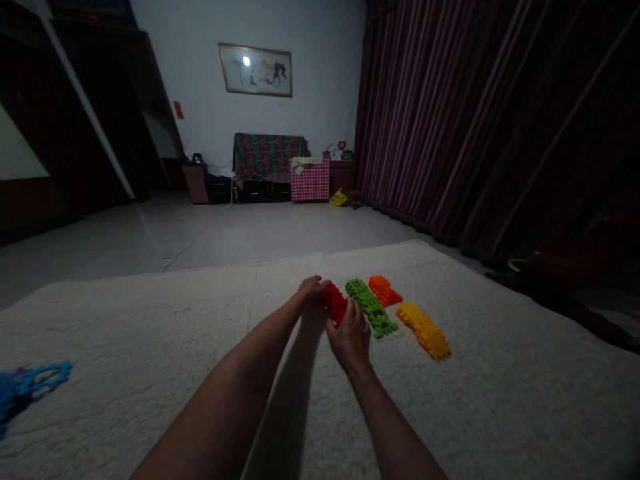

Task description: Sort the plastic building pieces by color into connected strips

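Observation:
Both my hands are out over a cream shaggy rug (150, 347). A red strip of knobbly plastic pieces (335, 303) lies between them. My left hand (311, 289) grips its far end with fingers curled. My right hand (351, 337) holds its near end, fingers closed round it. Just right of it lie a green strip (371, 307), a short orange strip (385, 291) and a yellow strip (425, 330), side by side on the rug.
A blue tangle (27, 387) lies at the rug's left edge. Dark striped curtains (475, 120) hang on the right. Beyond the rug are a tiled floor (200, 233), a draped couch (270, 157) and a checked box (310, 179) by the far wall.

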`<state>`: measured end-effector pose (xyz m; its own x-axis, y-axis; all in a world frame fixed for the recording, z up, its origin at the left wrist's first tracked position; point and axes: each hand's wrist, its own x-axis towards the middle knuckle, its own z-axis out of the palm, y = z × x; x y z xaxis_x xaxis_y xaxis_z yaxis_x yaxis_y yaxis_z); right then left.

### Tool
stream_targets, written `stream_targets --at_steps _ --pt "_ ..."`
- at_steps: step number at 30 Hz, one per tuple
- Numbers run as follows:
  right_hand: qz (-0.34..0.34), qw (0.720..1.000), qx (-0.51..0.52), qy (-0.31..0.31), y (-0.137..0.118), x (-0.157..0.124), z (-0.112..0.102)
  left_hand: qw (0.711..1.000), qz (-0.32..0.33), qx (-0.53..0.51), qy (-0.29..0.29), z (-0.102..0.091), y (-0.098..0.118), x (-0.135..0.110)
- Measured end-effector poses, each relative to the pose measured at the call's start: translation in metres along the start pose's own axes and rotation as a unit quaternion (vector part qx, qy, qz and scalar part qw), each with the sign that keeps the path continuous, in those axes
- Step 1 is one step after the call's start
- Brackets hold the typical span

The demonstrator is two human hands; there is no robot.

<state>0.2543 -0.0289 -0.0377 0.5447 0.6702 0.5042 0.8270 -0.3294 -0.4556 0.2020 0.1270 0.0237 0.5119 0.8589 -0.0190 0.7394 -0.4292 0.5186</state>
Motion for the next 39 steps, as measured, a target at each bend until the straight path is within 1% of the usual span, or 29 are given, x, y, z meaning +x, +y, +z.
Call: stream_targets --at_steps 3,6,9,11,13,17,21,25,29,31,33,35,39 --pt "0.012 1.000 -0.007 -0.017 -0.003 0.000 -0.002 0.999 0.023 -0.024 -0.007 0.015 0.008 -0.009" --pt "0.016 1.000 -0.007 -0.023 -0.005 0.000 -0.006 0.998 0.053 -0.046 -0.003 0.024 0.014 -0.023" --pt "0.018 1.000 -0.006 -0.023 -0.006 0.000 -0.008 0.993 0.063 -0.100 0.027 0.030 0.016 -0.035" --pt "0.018 0.999 -0.008 -0.029 -0.005 0.000 -0.010 0.984 0.056 -0.158 0.055 0.034 0.015 -0.040" --pt "0.015 0.999 -0.009 -0.038 -0.005 -0.001 -0.011 0.974 0.040 -0.213 0.071 0.037 0.011 -0.045" --pt "-0.006 0.998 0.007 -0.054 -0.006 -0.007 -0.014 0.951 0.006 -0.305 0.058 0.039 -0.001 -0.056" --pt "-0.014 0.997 0.029 -0.070 -0.015 -0.024 -0.019 0.938 -0.018 -0.342 0.044 0.035 -0.014 -0.079" --pt "-0.019 0.996 0.046 -0.080 -0.032 -0.050 -0.026 0.942 -0.043 -0.330 0.046 0.023 -0.024 -0.112" --pt "-0.030 0.993 0.060 -0.095 -0.058 -0.079 -0.033 0.953 -0.056 -0.289 0.066 0.002 -0.036 -0.154" --pt "-0.033 0.992 0.066 -0.105 -0.075 -0.094 -0.034 0.961 -0.068 -0.260 0.070 -0.011 -0.046 -0.174" --pt "-0.036 0.989 0.084 -0.113 -0.096 -0.109 -0.032 0.968 -0.086 -0.224 0.079 -0.024 -0.060 -0.192" --pt "-0.040 0.985 0.110 -0.125 -0.121 -0.124 -0.027 0.967 -0.114 -0.206 0.095 -0.040 -0.080 -0.208" --pt "-0.051 0.972 0.152 -0.170 -0.181 -0.156 -0.014 0.961 -0.165 -0.180 0.131 -0.075 -0.131 -0.242"
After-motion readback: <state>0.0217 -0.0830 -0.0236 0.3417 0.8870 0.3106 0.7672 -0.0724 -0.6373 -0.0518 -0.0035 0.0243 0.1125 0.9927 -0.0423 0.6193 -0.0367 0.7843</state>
